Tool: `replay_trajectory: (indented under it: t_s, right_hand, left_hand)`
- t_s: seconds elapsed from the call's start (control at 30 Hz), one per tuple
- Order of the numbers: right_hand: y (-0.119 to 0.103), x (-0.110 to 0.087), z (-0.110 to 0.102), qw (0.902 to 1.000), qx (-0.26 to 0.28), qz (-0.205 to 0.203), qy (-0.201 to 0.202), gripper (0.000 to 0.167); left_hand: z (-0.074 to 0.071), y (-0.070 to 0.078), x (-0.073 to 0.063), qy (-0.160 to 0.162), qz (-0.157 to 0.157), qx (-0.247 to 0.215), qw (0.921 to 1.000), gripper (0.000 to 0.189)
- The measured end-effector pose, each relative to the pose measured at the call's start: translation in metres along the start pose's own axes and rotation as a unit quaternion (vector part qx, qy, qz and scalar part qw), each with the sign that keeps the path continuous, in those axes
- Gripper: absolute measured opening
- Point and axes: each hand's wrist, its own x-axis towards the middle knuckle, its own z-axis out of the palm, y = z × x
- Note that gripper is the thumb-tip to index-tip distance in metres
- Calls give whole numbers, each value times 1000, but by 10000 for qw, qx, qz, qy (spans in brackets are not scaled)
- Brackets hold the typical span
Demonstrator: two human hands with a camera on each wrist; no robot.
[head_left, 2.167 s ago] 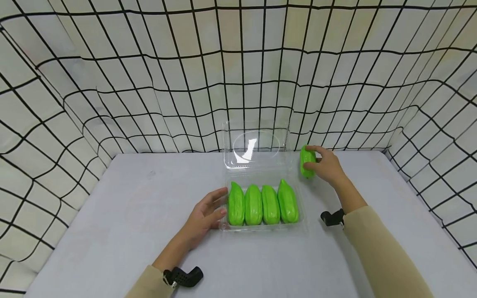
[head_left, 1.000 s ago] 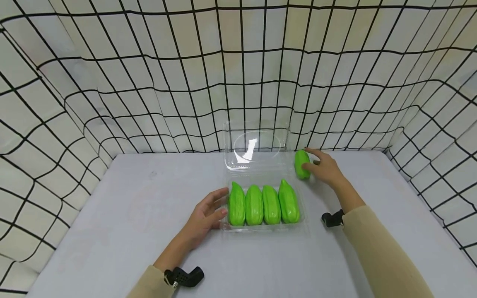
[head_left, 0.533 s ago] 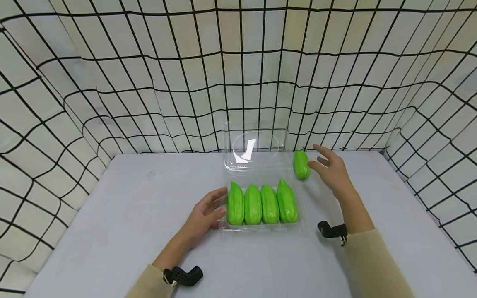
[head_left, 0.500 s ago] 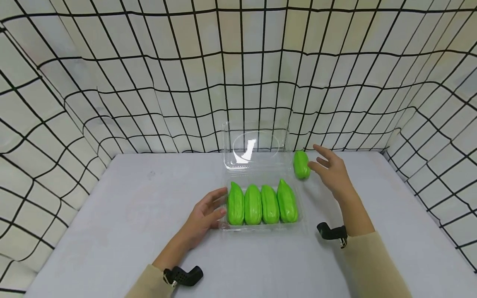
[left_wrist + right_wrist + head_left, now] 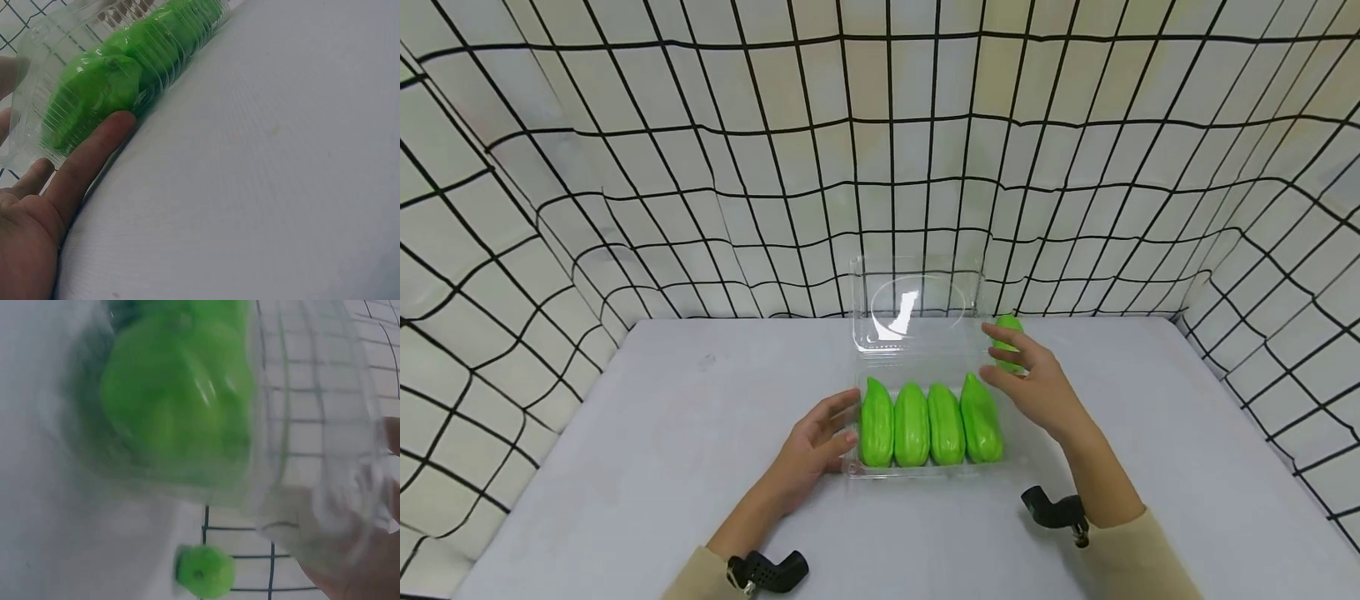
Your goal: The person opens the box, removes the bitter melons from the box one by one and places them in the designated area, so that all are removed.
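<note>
1. Left hand (image 5: 811, 450), fingers nearly straight, touching the box (image 5: 940, 472); four fruits (image 5: 912, 425) inside.
2. Right hand (image 5: 1039, 387), fingers parted, seemingly empty; loose fruit (image 5: 206, 572) just beyond.
3. We judge: steadying step; next calls for pinching lid (image 5: 917, 312) or fruit.

"Clear box (image 5: 925, 472) toward six o'clock?"
"Glossy plastic, ribbed sides."
"Green vegetables (image 5: 912, 427) inside?"
"Smooth, shiny, softly ridged."
"Sleeve (image 5: 702, 577) at seven?"
"Matt cloth."
"Tabletop (image 5: 700, 417) at eight?"
"Matt too."
</note>
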Motion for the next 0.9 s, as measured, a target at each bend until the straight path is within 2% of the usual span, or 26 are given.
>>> replay_trajectory:
  t_s: [0.1, 0.23, 0.37, 0.47, 0.67, 0.9]
  right_hand:
    - [-4, -1, 11, 9995, -99, -116, -262, 57]
    - [-3, -3, 24, 9969, -494, -485, -375, 60]
    - [2, -2, 34, 9871, -1183, -1006, -386, 62]
    - [6, 0, 40, 9811, -1395, -1233, -523, 61]
    - [7, 1, 46, 9813, -1234, -1217, -838, 58]
    - [9, 1, 46, 9820, -1334, -1261, -435, 49]
  left_hand:
    - [0, 1, -1, 0, 42, 39, 10000, 59]
    - [-1, 2, -1, -24, 53, 53, 10000, 59]
    - [0, 2, 0, -68, 41, 43, 10000, 59]
    - [0, 2, 0, -78, 66, 52, 9999, 59]
    - [-1, 3, 1, 1, 79, 37, 10000, 59]
    - [0, 0, -1, -24, 58, -32, 10000, 60]
